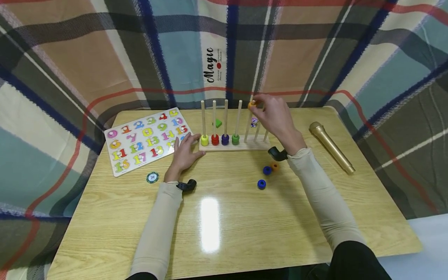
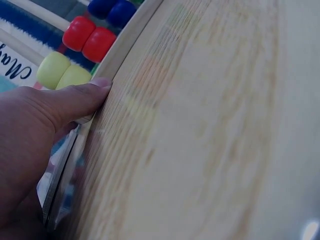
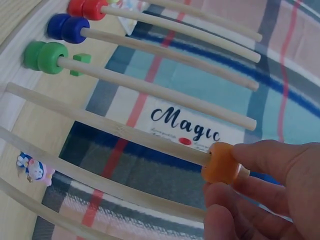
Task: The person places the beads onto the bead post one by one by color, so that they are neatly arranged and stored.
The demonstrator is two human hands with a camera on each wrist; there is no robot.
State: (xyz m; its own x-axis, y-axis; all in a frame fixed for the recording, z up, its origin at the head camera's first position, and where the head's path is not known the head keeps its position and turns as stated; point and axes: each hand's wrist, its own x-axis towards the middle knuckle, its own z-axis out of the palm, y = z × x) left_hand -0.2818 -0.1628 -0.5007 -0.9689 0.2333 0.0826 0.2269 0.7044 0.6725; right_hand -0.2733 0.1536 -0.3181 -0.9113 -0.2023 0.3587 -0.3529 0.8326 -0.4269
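A wooden peg rack [image 1: 253, 146] stands on the table with a row of upright pegs. Pairs of yellow beads [image 1: 204, 140], red beads [image 1: 215, 139], blue beads [image 1: 225, 139] and green beads [image 1: 235, 139] sit low on its left pegs. My right hand [image 1: 276, 116] pinches an orange bead [image 3: 220, 163] between thumb and fingers. That bead is round the tip of the peg right of the green one. At the rack's left end, my left hand [image 1: 183, 157] holds the base, its thumb [image 2: 85, 97] against the front edge.
Two loose blue beads [image 1: 261, 184] and an orange bead [image 1: 275, 166] lie before the rack. A number board [image 1: 143, 142] and a poker chip [image 1: 152, 177] lie left, a gold microphone [image 1: 331, 147] right. Behind the pegs are a green block [image 1: 218, 123] and a small figure [image 3: 36, 169].
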